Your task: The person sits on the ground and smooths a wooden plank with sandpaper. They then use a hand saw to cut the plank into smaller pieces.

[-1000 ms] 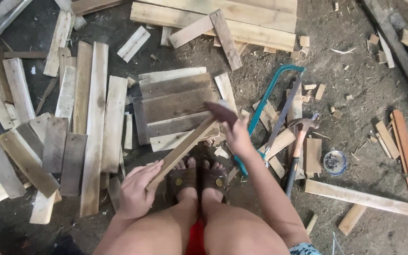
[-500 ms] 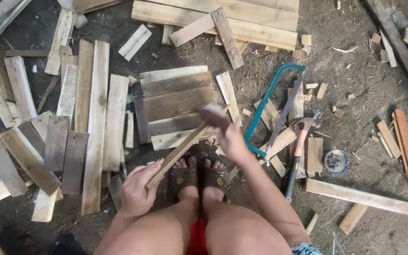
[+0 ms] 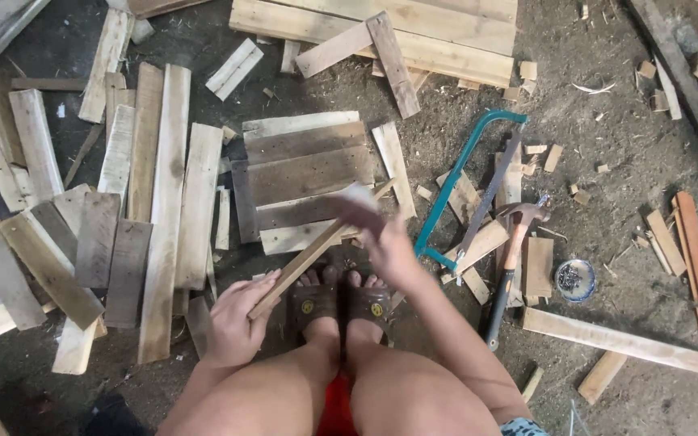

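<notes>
above the sandalled feet, wood strip (image 3: 317,249) is clamped by left hand (image 3: 236,319); right hand (image 3: 385,242), blurred, closed on a small block (image 3: 355,202), has been lowered since before.

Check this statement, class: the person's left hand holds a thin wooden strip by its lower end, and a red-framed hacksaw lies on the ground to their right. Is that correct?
One detail is wrong. The hacksaw has a teal-green frame, not red, as the head view shows. The rest stands: the left hand holds the thin wooden strip by its lower end, and the saw lies on the ground to the person's right.
</notes>
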